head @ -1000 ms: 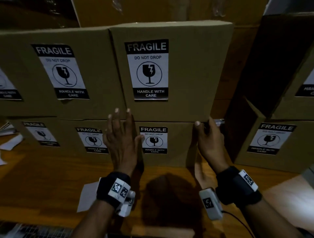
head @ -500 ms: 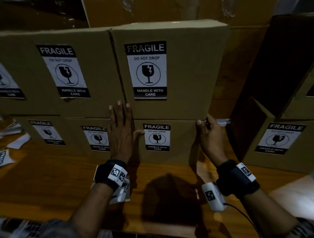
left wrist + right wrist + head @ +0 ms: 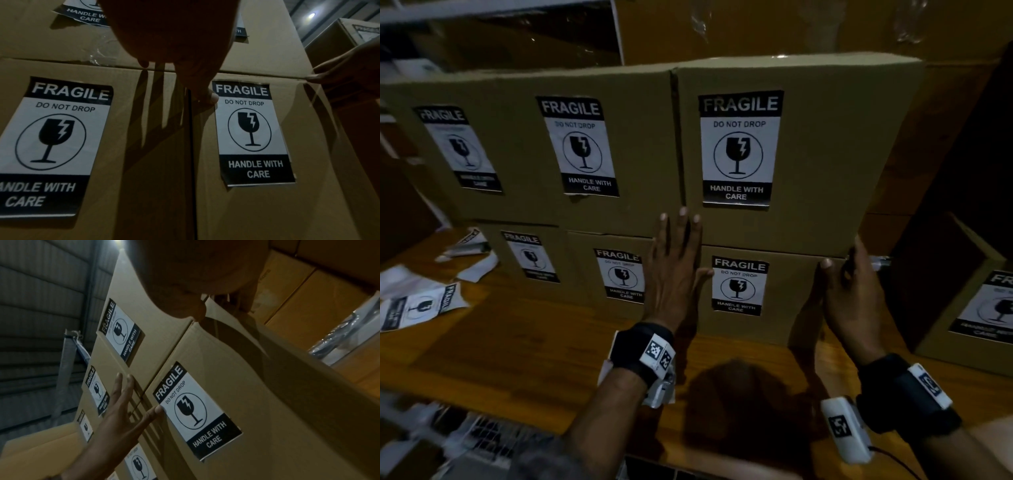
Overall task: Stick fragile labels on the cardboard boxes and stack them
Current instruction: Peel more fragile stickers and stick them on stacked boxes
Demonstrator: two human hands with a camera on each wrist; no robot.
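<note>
Fingers straight, the left hand (image 3: 674, 274) lies flat against the lower cardboard box (image 3: 784, 294) at 12 o'clock on the worktop (image 3: 517, 342); the right hand (image 3: 851, 291) curls round its right edge, upper box (image 3: 825, 154) stacked above.

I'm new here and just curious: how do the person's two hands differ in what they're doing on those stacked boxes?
The left hand lies flat, fingers straight, across the fronts at the seam between columns; the right hand wraps the lower box at its right corner. The left thumb reaches the lower box's fragile label; the right hand stays clear of it. Both wear wristbands.
</note>
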